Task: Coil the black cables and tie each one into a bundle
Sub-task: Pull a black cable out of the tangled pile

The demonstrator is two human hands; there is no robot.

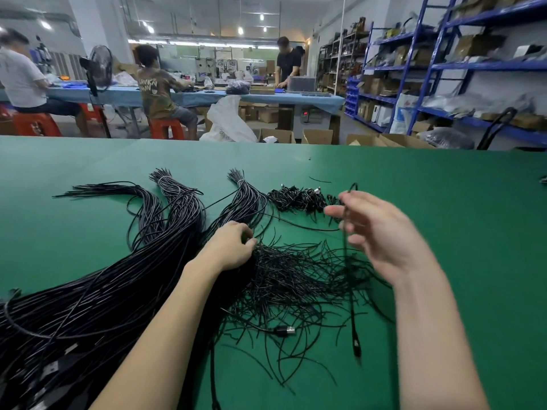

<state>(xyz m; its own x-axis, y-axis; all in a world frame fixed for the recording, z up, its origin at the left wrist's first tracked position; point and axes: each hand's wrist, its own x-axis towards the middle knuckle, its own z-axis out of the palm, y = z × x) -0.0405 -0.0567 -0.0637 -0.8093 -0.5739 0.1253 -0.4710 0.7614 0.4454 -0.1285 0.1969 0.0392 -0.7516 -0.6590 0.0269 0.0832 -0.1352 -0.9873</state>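
A thick mass of long black cables runs from the lower left across the green table. In front of me lies a loose heap of short black tie wires. My left hand reaches into the top of that heap, fingers curled and pinching at the wires. My right hand is raised above the table, and a single black cable loops over its fingers and hangs down, its plug end near the table. Small coiled bundles lie behind the hands.
Tied sheaves of black cables fan out at the back left. A loose USB plug lies among the tie wires. Beyond the table's far edge are cardboard boxes, blue shelving on the right, and people working at another bench.
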